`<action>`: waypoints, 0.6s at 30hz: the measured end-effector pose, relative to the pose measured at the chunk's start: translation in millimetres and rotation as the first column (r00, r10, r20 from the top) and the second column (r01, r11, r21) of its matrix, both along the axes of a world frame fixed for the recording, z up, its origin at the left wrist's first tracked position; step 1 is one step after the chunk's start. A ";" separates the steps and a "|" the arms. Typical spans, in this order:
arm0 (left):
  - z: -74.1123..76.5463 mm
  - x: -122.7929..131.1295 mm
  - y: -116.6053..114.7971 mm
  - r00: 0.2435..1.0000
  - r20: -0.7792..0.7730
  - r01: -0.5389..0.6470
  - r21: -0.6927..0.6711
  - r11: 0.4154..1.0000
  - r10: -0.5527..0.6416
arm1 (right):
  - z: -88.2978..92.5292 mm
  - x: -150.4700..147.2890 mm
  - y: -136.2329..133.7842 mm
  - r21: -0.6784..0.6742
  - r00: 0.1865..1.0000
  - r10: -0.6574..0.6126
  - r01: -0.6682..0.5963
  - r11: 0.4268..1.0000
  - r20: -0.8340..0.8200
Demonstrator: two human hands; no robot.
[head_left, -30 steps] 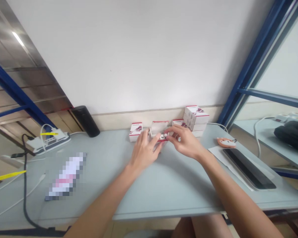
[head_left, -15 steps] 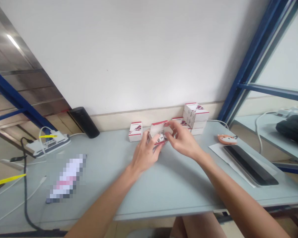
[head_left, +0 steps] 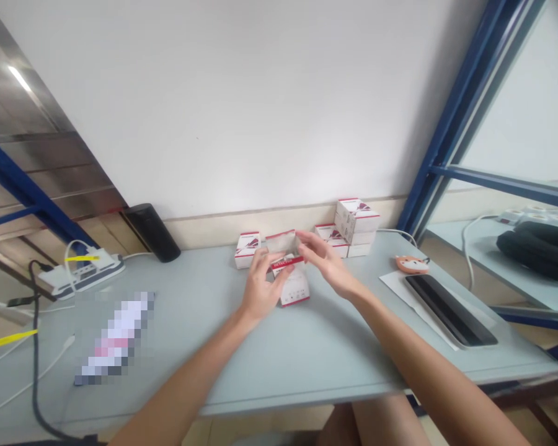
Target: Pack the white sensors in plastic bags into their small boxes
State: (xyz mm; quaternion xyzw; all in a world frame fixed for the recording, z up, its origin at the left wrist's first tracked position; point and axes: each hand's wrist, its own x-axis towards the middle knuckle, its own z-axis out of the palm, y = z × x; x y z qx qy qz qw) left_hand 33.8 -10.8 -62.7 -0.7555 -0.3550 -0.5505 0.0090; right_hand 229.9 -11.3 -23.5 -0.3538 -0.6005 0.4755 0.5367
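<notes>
A small white carton (head_left: 294, 290) with red edges stands on the table in front of me, its lid (head_left: 281, 240) raised at the back. My left hand (head_left: 261, 282) grips the carton's left side, thumb across the red top edge of the front. At the right rim, beside the lid, is my right hand (head_left: 323, 260), fingers stretched out and thumb apart; whether they touch the flap is unclear. What lies inside the carton is mostly hidden. Behind my left hand stands a closed carton of the same kind (head_left: 248, 249).
More white cartons (head_left: 358, 222) are stacked near the wall at right. A phone (head_left: 451, 310) lies on paper beside an orange-and-white object (head_left: 412, 265). Leftward are a black cylinder (head_left: 154, 232), a power strip (head_left: 84, 272), cables and a blurred packet (head_left: 116, 337).
The carton has come down toward me and turned so its printed front shows. My left thumb has moved from inside the opening to the front edge. My right hand's fingers have straightened.
</notes>
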 end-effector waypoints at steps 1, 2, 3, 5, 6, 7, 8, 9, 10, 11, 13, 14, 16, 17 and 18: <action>-0.7 0.6 0.8 1.000 0.024 0.004 -0.014 1.000 -0.004 | -0.3 -0.3 0.2 -0.024 0.999 0.012 -0.013 1.000 -0.034; -1.4 1.3 1.3 0.999 0.037 0.012 -0.024 1.000 -0.011 | -0.7 -0.2 0.8 -0.049 0.997 0.022 -0.026 0.998 -0.069; -2.1 2.0 1.6 0.999 0.044 0.018 -0.029 0.999 -0.017 | -0.9 0.3 1.6 -0.071 0.994 0.032 -0.039 0.997 -0.103; -3.2 3.1 1.6 0.998 0.046 0.033 -0.042 0.999 -0.031 | -0.9 1.9 3.4 -0.106 0.987 0.059 -0.075 0.992 -0.147; -3.4 3.4 1.3 0.998 0.054 0.046 -0.061 0.997 -0.043 | -0.5 2.8 4.0 -0.118 0.984 0.076 -0.095 0.988 -0.161; -3.3 3.6 0.8 0.996 0.069 0.063 -0.093 0.994 -0.057 | 0.0 3.6 4.4 -0.125 0.980 0.091 -0.114 0.986 -0.177; -2.8 3.7 0.3 0.993 0.092 0.083 -0.139 0.987 -0.071 | 0.7 4.1 4.4 -0.128 0.975 0.102 -0.128 0.984 -0.195; -2.1 3.9 -0.3 0.990 0.118 0.105 -0.194 0.975 -0.084 | 1.4 4.2 4.2 -0.127 0.970 0.113 -0.142 0.982 -0.214; -1.2 4.1 -0.9 0.986 0.141 0.124 -0.243 0.962 -0.091 | 2.2 3.9 3.7 -0.123 0.965 0.125 -0.156 0.980 -0.230; -0.3 4.3 -1.4 0.984 0.156 0.134 -0.281 0.950 -0.092 | 2.9 3.3 3.2 -0.120 0.961 0.134 -0.167 0.979 -0.240; 0.7 4.4 -2.1 0.986 0.141 0.129 -0.306 0.943 -0.089 | 3.8 1.4 2.3 -0.128 0.958 0.146 -0.181 0.975 -0.245; 0.6 4.3 -2.3 0.989 0.122 0.119 -0.294 0.948 -0.086 | 3.9 0.3 2.1 -0.143 0.958 0.145 -0.184 0.972 -0.245; -0.9 3.8 -2.2 0.992 0.078 0.114 -0.235 0.965 -0.098 | 3.2 -1.9 2.0 -0.171 0.962 0.121 -0.166 0.971 -0.245; -2.0 3.4 -2.0 0.992 0.054 0.121 -0.200 0.972 -0.112 | 2.3 -2.8 2.1 -0.167 0.966 0.102 -0.144 0.975 -0.236; -3.0 3.1 -1.7 0.992 0.035 0.128 -0.164 0.978 -0.124 | 1.0 -3.6 2.0 -0.143 0.973 0.080 -0.112 0.983 -0.217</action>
